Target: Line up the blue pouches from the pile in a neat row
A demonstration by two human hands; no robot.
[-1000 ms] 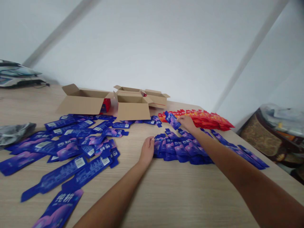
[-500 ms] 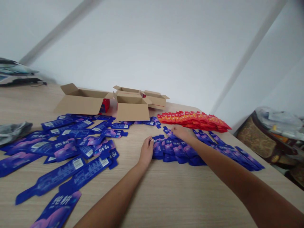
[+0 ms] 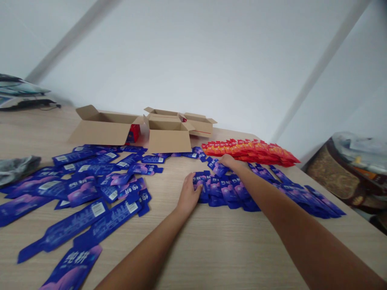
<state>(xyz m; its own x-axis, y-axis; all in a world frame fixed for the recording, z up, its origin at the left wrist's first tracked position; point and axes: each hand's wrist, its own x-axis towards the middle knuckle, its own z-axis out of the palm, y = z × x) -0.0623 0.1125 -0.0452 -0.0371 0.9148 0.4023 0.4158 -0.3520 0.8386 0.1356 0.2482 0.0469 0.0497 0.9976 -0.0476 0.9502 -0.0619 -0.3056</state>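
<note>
Overlapping blue pouches [image 3: 228, 192] with pink and purple pictures lie in a row in front of me. At the row's left end, my left hand [image 3: 188, 194] is closed on the leftmost blue pouch [image 3: 203, 181], its thumb over the front. Beyond the row, my right hand [image 3: 229, 162] pinches another blue pouch [image 3: 217, 166], which is tilted behind the row's upper edge. My right forearm hides part of the row's right side.
Loose blue pouches [image 3: 81, 189] lie scattered on the left. Open cardboard boxes [image 3: 169, 141] stand at the back, near a pile of red pouches [image 3: 250, 152]. More blue pouches [image 3: 302, 197] lie at the right. A grey cloth [image 3: 18, 168] is at the left edge.
My right hand has drawn the blue pouch a little clear, showing more of its front. My left thumb has come down over the leftmost pouch.
</note>
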